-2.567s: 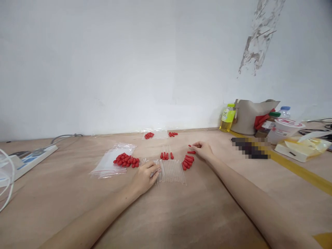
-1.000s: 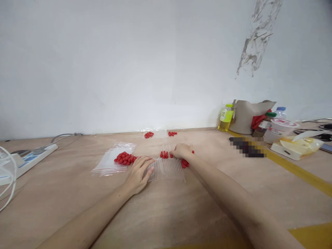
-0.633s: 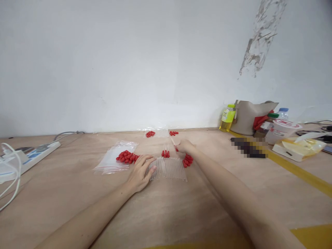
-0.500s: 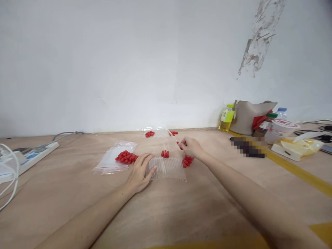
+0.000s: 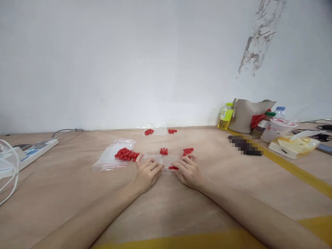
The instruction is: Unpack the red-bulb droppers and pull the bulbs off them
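Observation:
Between my two hands lies a dropper, a thin clear tube with a red rubber bulb [image 5: 173, 167] on its right end. My left hand [image 5: 147, 174] is closed, its fingertips at the tube's left end. My right hand [image 5: 190, 172] is closed too, with its fingers on the red bulb end. Both hands are over a row of loose clear tubes [image 5: 166, 160] lying side by side. Beyond the row are a few finished droppers [image 5: 164, 151] with red bulbs. Loose red bulbs lie in a pile [image 5: 126, 154] by my left hand and a smaller pile [image 5: 187, 151] by my right.
Clear plastic bags [image 5: 110, 159] lie left of the bigger pile. Two more groups of red pieces [image 5: 149, 131] rest near the wall. A power strip [image 5: 31, 155] with cables is at far left. A yellow-capped bottle [image 5: 225, 117], a grey container [image 5: 241, 117] and a tissue pack [image 5: 294, 146] stand right.
My right hand has come down toward me with the dropper, from beyond the tubes to the row's right end. My left hand has shifted from lying on the tubes to gripping the dropper's end.

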The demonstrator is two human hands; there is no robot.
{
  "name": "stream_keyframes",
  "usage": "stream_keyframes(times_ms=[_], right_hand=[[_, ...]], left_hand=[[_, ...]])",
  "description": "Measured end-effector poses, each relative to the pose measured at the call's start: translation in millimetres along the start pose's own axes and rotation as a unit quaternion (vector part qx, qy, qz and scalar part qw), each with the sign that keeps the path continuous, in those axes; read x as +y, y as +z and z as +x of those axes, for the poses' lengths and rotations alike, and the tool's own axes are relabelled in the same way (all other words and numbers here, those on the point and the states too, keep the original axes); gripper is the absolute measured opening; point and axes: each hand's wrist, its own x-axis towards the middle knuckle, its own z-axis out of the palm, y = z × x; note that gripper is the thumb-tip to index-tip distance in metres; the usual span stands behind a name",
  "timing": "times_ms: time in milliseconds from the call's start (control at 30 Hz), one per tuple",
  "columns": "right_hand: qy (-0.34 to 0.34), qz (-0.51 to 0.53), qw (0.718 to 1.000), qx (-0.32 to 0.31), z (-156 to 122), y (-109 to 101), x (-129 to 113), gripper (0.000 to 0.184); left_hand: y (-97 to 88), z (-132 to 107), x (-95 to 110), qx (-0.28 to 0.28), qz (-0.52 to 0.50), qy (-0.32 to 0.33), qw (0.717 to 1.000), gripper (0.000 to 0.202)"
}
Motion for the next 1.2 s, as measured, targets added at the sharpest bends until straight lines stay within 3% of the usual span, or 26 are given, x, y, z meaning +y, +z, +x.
stream_keyframes(times_ms=[367,800,867,967,1067,1200], right_hand=[[-0.041,-0.009,0.999,-0.020,-4.2,-2.8,2.1,0.014],[-0.048,0.036,0.998,0.004,-5.6,-9.3,2.1,0.013],[-0.009,0.035,0.999,0.008,-8.7,-13.0,8.6,0.014],[0.123,0.042,0.991,0.036,-14.1,-15.7,24.1,0.013],[0.249,0.122,0.958,0.073,-13.2,-11.4,42.1,0.020],[0.372,0.153,0.913,0.066,3.1,-2.7,71.8,0.028]], left_hand=[[-7.5,-3.4,-2.6,-0.024,0.001,0.033,0.999,0.015],[-7.5,-8.5,-6.6,-0.014,-0.017,0.047,0.999,0.015],[-7.5,-12.8,-15.4,-0.011,-0.022,0.022,0.999,0.016],[-6.1,-19.3,-32.9,0.009,-0.038,-0.063,0.997,0.018],[-2.2,-21.5,-43.5,-0.021,-0.061,-0.128,0.990,0.023],[3.5,-13.2,-38.2,-0.069,-0.060,-0.136,0.986,0.036]])
